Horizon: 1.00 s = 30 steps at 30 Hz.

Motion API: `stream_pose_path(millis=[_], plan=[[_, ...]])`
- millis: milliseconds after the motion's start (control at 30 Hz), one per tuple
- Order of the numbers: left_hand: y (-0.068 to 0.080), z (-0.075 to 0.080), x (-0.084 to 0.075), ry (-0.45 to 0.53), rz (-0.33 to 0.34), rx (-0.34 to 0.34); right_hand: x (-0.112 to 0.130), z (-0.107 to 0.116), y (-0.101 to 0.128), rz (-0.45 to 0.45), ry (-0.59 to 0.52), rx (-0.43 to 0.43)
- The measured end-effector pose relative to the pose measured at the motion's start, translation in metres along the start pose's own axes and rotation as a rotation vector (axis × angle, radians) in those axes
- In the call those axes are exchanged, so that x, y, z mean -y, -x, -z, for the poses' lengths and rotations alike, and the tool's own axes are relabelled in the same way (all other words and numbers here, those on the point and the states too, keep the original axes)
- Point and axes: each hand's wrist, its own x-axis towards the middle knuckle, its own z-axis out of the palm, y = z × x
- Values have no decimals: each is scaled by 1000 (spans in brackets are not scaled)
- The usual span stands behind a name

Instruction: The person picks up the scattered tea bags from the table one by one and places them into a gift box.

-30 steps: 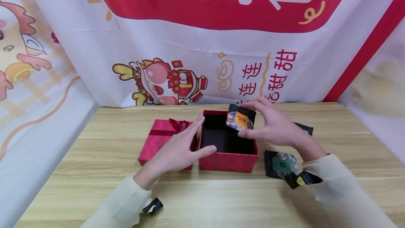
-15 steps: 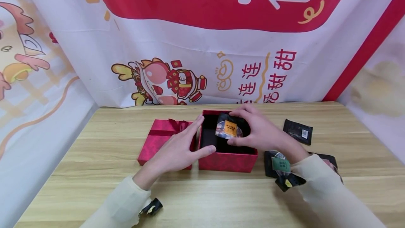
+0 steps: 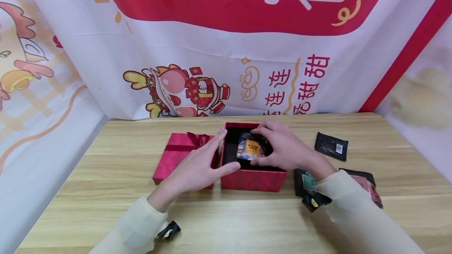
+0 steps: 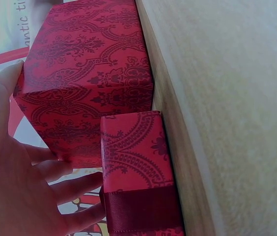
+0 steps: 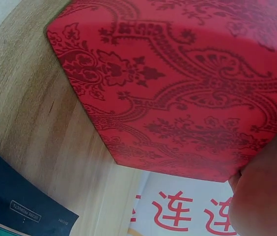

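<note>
A red patterned gift box [image 3: 252, 180] stands without its lid, its black inside facing up. Thumb and fingers of my right hand [image 3: 284, 148] grip a black packet with an orange label [image 3: 251, 148] down within the box walls. My left hand [image 3: 197, 167] has its fingers extended along the box's left side, thumb at the front rim. In the left wrist view, the fingers of the left hand [image 4: 35, 177] lie between the box [image 4: 89, 49] and the ribboned lid [image 4: 138, 152]. The right wrist view shows mostly the box's outer wall [image 5: 187, 88]; the packet is hidden there.
The red lid with its bow [image 3: 173, 160] lies left of the box. To the right are a black packet with a barcode [image 3: 331, 146], a green-labelled packet [image 3: 309, 182] and a pink-labelled packet [image 3: 363, 183], the last partly under the right sleeve. A printed curtain hangs behind the wooden table [image 3: 226, 222].
My right hand has carried the orange-labelled packet left and down into the box. The packets at the right have come into fuller view. My left hand stays at the box's left side.
</note>
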Motion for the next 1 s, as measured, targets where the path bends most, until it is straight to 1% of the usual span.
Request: stream_pose_path(millis=[300, 467, 567, 633, 767, 900, 1000], plan=[[0, -1, 0, -6, 4, 2, 3, -2, 0, -6, 46, 30], [0, -1, 0, -14, -2, 0, 2, -3, 1, 9, 28, 18], [0, -2, 0, -19, 0, 0, -1, -2, 4, 8, -23, -1], [0, -2, -1, -19, 1, 0, -2, 0, 6, -5, -79, -19], [1, -2, -1, -17, 1, 0, -8, 8, 15, -69, -203, -68], [1, -2, -1, -16, 3, -3, -19, 22, 30, -140, -261, -147], [2, -1, 0, -20, 6, -5, -32, 32, 43, -171, -281, -204]])
